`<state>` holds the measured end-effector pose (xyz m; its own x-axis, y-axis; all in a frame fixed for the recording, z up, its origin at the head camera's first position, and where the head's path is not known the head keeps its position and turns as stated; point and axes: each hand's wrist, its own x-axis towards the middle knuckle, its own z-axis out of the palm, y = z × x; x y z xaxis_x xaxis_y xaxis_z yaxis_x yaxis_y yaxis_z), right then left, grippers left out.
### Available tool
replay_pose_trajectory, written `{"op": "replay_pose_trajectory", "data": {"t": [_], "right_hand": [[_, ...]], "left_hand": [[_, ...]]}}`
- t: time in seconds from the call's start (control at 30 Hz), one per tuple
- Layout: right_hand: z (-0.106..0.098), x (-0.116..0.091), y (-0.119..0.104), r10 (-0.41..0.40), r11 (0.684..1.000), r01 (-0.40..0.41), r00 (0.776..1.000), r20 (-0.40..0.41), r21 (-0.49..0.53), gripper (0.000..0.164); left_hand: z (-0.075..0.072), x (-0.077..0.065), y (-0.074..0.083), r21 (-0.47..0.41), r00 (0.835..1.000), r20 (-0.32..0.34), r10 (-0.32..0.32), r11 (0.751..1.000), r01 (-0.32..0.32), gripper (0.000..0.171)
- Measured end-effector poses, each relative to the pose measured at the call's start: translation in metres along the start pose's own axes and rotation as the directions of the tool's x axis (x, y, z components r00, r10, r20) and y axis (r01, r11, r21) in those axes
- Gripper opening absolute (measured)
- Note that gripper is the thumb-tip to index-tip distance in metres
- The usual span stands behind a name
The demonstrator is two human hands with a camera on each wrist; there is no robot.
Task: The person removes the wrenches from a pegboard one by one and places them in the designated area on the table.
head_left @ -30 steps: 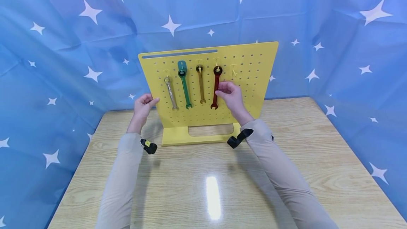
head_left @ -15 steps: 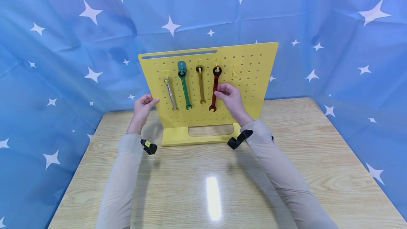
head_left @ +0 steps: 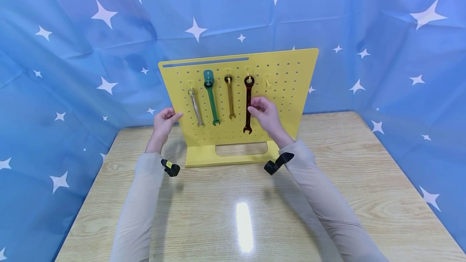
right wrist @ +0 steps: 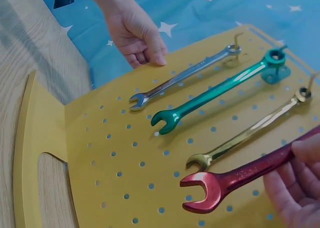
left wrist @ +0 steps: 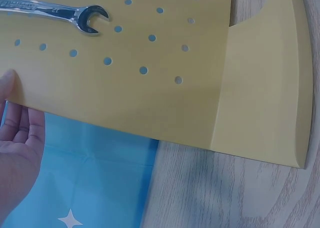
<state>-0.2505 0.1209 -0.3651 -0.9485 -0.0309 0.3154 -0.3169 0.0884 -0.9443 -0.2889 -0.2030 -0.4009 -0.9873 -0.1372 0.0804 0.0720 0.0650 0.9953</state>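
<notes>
Red wrench (right wrist: 245,175) in right grip (head_left: 267,114); left grip (head_left: 163,123) pinches pegboard (head_left: 285,100) edge.

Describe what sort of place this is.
Probably a staged tabletop setup, not a working garage: star-printed blue cloth covers the back and both sides, and a yellow pegboard of wrenches stands in front.

Pale wood-grain tabletop (head_left: 204,213), yellow pegboard (head_left: 239,98) standing on it, bright strip of glare (head_left: 244,227)
</notes>
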Motion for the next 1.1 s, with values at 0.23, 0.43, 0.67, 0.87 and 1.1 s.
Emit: {"op": "replay_pose_trajectory", "data": {"t": [0.23,0.43,0.67,0.87,1.1], "right_hand": [[-0.004,-0.008,-0.008,0.002,1.0,-0.002,1.0,0.026,-0.015,0.016],[-0.005,-0.015,-0.016,0.035,0.999,-0.036,0.998,0.057,0.021,0.017],[-0.007,-0.022,-0.033,0.135,0.969,-0.156,0.983,0.121,0.191,0.011],[-0.009,-0.024,-0.048,0.238,0.926,-0.277,0.955,0.175,0.256,0.012],[-0.01,-0.024,-0.059,0.274,0.899,-0.321,0.942,0.192,0.296,0.012]], "left_hand": [[0.0,0.001,0.0,0.002,1.0,0.016,0.008,1.0,-0.008,0.013],[-0.001,0.0,0.0,0.004,1.0,0.009,-0.009,1.0,0.008,0.012],[0.0,-0.002,0.001,0.002,1.0,0.005,-0.014,1.0,0.014,0.012],[0.0,-0.001,0.0,-0.001,1.0,0.004,-0.009,1.0,0.009,0.013],[0.0,0.0,-0.001,0.007,1.0,0.004,-0.009,1.0,0.009,0.015]]}}
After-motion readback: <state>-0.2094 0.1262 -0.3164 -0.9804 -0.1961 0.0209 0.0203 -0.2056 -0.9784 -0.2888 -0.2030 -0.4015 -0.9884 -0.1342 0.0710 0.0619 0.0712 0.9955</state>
